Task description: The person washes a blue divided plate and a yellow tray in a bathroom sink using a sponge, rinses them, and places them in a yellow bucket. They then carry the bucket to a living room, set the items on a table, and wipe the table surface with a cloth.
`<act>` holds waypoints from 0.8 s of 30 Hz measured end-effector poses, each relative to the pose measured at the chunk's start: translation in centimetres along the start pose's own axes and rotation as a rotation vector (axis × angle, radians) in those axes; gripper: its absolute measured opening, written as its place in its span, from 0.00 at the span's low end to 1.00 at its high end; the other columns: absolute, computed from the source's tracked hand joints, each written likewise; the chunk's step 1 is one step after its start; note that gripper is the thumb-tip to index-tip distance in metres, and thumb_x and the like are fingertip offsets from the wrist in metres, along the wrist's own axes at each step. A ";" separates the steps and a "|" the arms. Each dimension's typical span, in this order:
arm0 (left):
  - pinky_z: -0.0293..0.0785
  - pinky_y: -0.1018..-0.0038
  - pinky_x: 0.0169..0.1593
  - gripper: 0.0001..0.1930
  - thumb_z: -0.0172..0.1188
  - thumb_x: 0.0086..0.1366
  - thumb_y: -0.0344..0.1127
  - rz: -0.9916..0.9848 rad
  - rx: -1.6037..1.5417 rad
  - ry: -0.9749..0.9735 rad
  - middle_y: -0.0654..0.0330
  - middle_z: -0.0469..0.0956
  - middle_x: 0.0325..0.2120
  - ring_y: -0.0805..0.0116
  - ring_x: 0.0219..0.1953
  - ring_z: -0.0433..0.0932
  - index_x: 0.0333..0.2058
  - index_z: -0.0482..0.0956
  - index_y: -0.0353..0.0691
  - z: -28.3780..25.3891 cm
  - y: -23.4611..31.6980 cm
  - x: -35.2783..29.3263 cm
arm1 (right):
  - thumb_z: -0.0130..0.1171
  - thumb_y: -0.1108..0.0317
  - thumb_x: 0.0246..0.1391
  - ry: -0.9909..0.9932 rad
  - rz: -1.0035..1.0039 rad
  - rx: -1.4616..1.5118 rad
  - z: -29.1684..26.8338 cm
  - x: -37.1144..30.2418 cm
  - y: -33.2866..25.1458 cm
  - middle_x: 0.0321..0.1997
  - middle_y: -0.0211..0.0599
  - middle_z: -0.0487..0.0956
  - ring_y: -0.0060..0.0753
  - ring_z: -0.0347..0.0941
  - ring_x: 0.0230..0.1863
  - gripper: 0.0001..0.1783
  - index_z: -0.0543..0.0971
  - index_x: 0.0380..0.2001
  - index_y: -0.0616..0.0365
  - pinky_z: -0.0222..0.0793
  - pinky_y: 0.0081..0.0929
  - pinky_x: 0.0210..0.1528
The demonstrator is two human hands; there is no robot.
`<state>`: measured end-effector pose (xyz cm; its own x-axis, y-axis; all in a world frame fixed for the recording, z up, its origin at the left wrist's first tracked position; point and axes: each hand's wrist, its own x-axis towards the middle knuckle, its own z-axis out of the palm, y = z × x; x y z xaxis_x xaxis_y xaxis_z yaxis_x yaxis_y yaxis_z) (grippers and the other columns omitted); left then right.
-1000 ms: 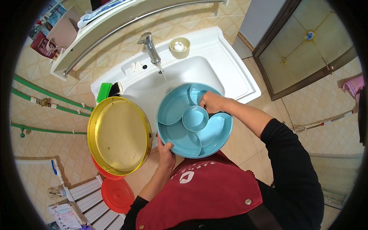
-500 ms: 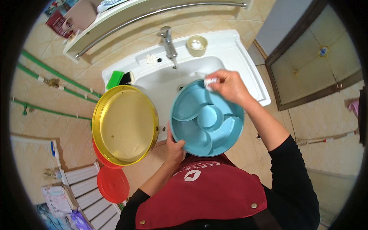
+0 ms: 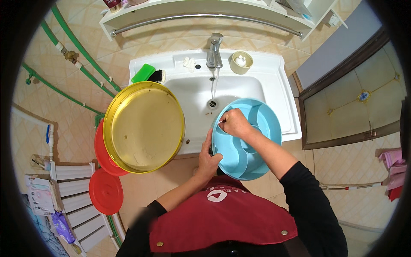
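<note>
Left hand [image 3: 208,164] clamped on one blue tray [image 3: 267,122], right hand [image 3: 235,123] round one white wad [image 3: 221,122]

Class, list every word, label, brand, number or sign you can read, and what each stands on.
Maroon apron: a white emblem, no word in it; lettering above too small to read.
White-and-pink package: print too small to read.
Purple package: too blurred.
Blue divided tray: none visible.

Tray [image 3: 229,159] is round, light blue, high-sided, split inside by curved walls, middle partly hidden. Open side up, slightly tilted, handheld, overlapping the sink's [image 3: 280,85] front edge in view.
</note>
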<state>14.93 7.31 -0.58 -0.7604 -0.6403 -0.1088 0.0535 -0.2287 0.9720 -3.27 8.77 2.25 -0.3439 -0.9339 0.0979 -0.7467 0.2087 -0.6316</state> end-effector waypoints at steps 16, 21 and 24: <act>0.53 0.75 0.60 0.43 0.47 0.41 0.24 -0.115 -0.258 0.005 0.54 0.56 0.59 0.65 0.61 0.56 0.62 0.50 0.37 -1.2 0.7 1.7 | 0.62 0.73 0.40 0.499 0.096 0.022 -4.8 -1.1 1.6 0.24 0.45 0.78 0.39 0.75 0.24 0.07 0.80 0.27 0.62 0.71 0.30 0.30; 0.55 0.76 0.59 0.43 0.47 0.41 0.23 -0.055 -0.295 0.056 0.56 0.59 0.57 0.67 0.58 0.60 0.62 0.49 0.36 -2.0 1.1 3.2 | 0.63 0.77 0.38 0.293 0.230 0.137 -8.2 -5.0 -0.3 0.23 0.40 0.78 0.29 0.74 0.22 0.09 0.80 0.29 0.61 0.70 0.25 0.27; 0.56 0.77 0.58 0.43 0.47 0.41 0.22 -0.071 -0.312 0.055 0.57 0.60 0.57 0.67 0.57 0.61 0.62 0.49 0.37 -1.9 1.0 3.4 | 0.60 0.78 0.35 0.115 -0.083 -0.239 -4.7 -4.8 0.2 0.22 0.46 0.76 0.46 0.74 0.24 0.05 0.79 0.22 0.59 0.71 0.35 0.28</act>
<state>13.65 3.54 -0.35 -0.7340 -0.6509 -0.1937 0.2036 -0.4830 0.8516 -4.40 14.67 5.23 -0.3279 -0.9145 0.2369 -0.8834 0.2080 -0.4200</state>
